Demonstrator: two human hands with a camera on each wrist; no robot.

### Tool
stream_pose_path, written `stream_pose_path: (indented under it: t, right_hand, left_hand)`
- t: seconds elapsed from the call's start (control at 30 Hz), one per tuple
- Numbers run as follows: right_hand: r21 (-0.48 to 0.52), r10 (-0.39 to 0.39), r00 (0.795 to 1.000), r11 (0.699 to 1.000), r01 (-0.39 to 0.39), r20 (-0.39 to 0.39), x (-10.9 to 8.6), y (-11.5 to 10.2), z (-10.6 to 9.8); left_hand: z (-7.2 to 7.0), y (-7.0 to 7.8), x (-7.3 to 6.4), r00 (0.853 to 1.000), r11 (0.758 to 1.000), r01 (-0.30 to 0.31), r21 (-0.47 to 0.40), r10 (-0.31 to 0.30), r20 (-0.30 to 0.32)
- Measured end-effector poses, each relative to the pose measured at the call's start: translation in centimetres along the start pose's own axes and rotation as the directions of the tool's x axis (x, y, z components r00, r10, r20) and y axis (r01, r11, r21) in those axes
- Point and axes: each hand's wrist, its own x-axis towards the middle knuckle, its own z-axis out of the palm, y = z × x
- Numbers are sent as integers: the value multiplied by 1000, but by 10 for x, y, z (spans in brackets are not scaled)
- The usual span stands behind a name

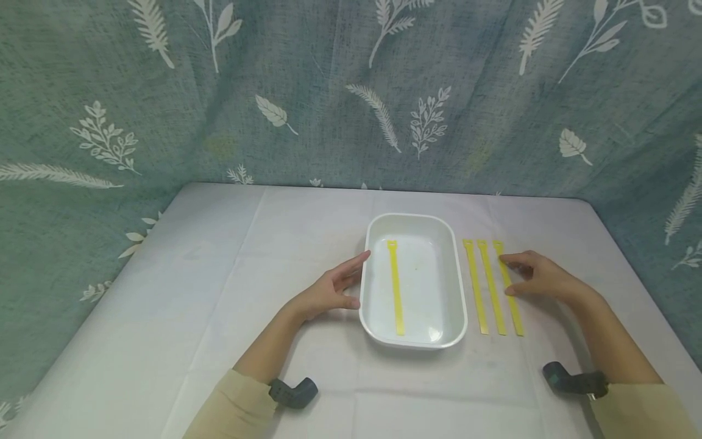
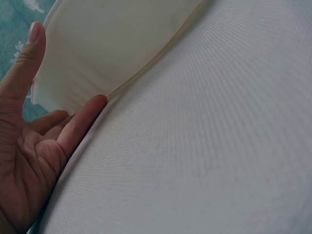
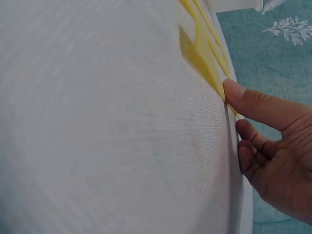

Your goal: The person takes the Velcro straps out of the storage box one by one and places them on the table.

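A white rectangular tray [image 1: 414,342] stands on the table, with one flat yellow strip [image 1: 397,289] lying lengthwise inside it. My left hand [image 1: 329,292] rests against the tray's left side, thumb and fingers spread; the left wrist view shows its fingertips at the tray wall [image 2: 126,44]. To the tray's right lie a nearer strip [image 1: 475,286], a middle strip [image 1: 492,286] and an outer strip [image 1: 517,317], each with a small notched head at the far end. Thumb and forefinger of my right hand [image 1: 540,277] touch the outer strip, spaced apart along it, its other fingers loosely bent.
A white cloth [image 1: 219,317] covers the table. Behind it hangs a blue-green curtain [image 1: 312,73] with white leaf prints. Dark wrist cameras sit on the left wrist [image 1: 293,393] and right wrist [image 1: 573,381], close over the cloth.
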Motion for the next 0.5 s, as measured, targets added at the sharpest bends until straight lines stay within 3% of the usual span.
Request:
stream_pose_path:
  t: [0.17, 0.37, 0.5]
  right_hand:
    - [-15, -22, 1000, 1000, 22, 0, -1, 1, 0]
    - [0, 15, 999, 1000, -15, -43, -2, -1, -4]
    - [34, -16, 997, 999, 18, -77, -1, -5, -10]
  left_hand:
    - [0, -1, 0, 1000, 1000, 0, -4, 0, 2]
    - [0, 0, 0, 1000, 1000, -3, -5, 3, 2]
    - [0, 0, 0, 1000, 1000, -4, -1, 4, 5]
